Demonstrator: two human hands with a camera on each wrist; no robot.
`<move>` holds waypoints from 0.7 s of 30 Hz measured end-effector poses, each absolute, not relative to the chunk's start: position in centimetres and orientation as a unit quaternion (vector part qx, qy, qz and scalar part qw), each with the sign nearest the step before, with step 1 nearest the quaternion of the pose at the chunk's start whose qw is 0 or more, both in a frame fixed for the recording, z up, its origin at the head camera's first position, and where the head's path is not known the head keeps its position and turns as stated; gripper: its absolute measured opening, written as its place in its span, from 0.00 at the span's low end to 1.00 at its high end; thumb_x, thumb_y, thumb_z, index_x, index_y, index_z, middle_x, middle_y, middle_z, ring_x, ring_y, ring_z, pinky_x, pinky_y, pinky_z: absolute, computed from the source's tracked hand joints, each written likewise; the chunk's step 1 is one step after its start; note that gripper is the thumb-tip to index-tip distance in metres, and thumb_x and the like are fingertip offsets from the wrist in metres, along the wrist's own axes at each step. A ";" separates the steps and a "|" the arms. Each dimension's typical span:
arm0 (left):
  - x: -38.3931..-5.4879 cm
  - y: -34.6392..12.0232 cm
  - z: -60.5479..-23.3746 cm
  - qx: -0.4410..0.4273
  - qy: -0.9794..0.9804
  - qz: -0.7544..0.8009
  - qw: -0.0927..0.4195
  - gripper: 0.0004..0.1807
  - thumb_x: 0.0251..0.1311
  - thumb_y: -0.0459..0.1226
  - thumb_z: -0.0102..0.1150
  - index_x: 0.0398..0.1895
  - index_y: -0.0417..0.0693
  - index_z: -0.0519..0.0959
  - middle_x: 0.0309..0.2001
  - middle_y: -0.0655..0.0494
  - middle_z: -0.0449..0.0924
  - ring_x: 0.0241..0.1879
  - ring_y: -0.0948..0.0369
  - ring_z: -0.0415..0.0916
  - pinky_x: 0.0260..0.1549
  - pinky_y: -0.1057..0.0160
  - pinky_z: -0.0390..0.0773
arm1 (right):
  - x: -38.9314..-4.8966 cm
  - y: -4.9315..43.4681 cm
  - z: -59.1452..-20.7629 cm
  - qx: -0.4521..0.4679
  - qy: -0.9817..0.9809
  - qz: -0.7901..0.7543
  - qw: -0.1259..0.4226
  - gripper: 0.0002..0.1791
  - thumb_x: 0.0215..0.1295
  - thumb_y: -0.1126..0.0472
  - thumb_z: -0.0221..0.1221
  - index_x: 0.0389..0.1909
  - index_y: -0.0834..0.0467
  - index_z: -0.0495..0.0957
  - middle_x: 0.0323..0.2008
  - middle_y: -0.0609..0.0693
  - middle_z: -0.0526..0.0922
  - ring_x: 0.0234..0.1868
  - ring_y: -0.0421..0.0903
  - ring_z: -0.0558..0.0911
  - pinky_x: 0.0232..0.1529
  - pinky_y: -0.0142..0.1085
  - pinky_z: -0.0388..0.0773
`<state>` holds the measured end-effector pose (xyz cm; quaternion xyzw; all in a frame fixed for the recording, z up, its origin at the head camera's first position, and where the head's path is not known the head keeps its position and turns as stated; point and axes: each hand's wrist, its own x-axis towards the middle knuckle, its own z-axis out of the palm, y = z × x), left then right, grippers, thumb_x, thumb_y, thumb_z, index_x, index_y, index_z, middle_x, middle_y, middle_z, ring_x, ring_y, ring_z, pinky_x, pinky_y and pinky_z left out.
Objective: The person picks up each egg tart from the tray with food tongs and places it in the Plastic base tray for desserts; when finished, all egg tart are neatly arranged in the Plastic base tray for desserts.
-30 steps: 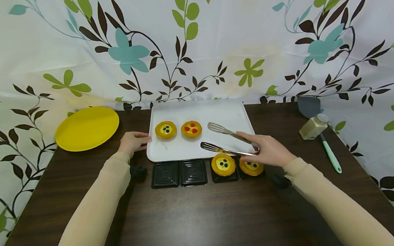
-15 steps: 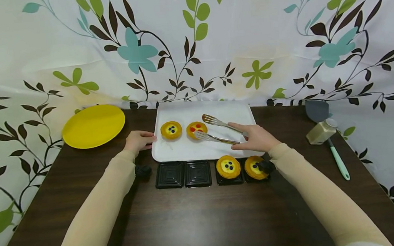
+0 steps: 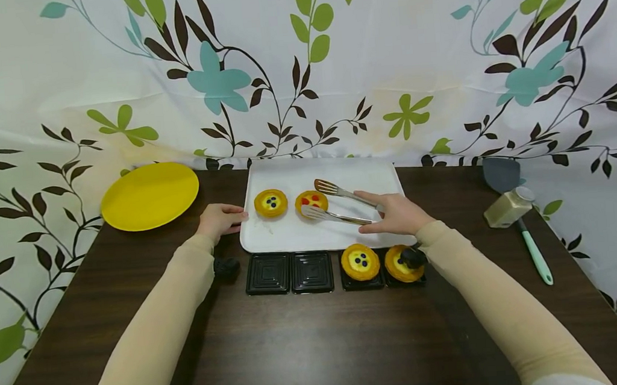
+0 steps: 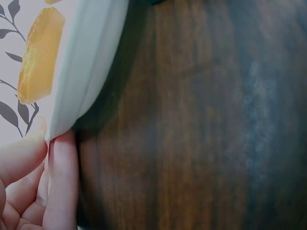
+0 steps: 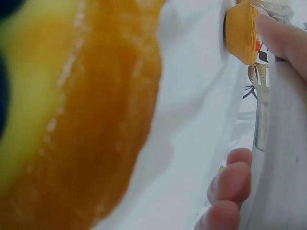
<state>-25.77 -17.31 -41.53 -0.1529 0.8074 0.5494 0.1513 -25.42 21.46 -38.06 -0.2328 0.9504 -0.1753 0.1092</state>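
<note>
My left hand pinches the left rim of a white tray, thumb above and fingers below in the left wrist view. My right hand holds metal tongs over the tray, their arms spread. The tong tips stand around a tart with red dots; I cannot tell whether they touch it. Left of it on the tray sits a tart with dark blue dots. Two more blue-dotted tarts rest on black square bases before the tray; the right one is partly hidden by the wrist camera.
Two bare black square bases lie in front of the tray at left. A yellow oval plate stands at the back left. At right are a shaker bottle and a spatula with a green handle. A patterned cloth hangs behind the table.
My right hand has carried the tongs left and away from me, from the tray's right front to the red-dotted tart. The left hand stays on the tray rim. The head view has shifted slightly.
</note>
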 end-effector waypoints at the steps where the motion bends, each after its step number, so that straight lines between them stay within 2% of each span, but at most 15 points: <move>1: -25.8 -17.3 -41.5 -0.153 0.807 0.550 0.151 0.22 0.65 0.35 0.56 0.60 0.34 0.72 0.59 0.38 0.71 0.54 0.49 0.74 0.48 0.61 0.80 | -25.4 21.4 -38.1 -0.233 0.950 -0.175 0.111 0.48 0.51 0.39 0.67 0.72 0.43 0.57 0.13 0.46 0.62 0.17 0.42 0.60 0.20 0.34 0.59; 8: -25.9 -17.2 -41.6 -0.161 0.807 0.549 0.150 0.22 0.64 0.35 0.57 0.59 0.35 0.73 0.58 0.39 0.72 0.53 0.50 0.75 0.47 0.62 0.80 | -25.6 21.1 -38.3 -0.243 0.945 -0.177 0.125 0.47 0.52 0.40 0.67 0.72 0.44 0.57 0.10 0.45 0.59 0.14 0.41 0.57 0.19 0.34 0.59; 21: -25.7 -17.3 -41.8 -0.149 0.810 0.549 0.144 0.22 0.65 0.36 0.56 0.59 0.34 0.72 0.58 0.38 0.72 0.53 0.49 0.75 0.46 0.62 0.81 | -24.6 21.9 -37.8 -0.247 0.947 -0.180 0.097 0.42 0.55 0.43 0.66 0.71 0.42 0.60 0.11 0.44 0.59 0.14 0.40 0.57 0.19 0.33 0.60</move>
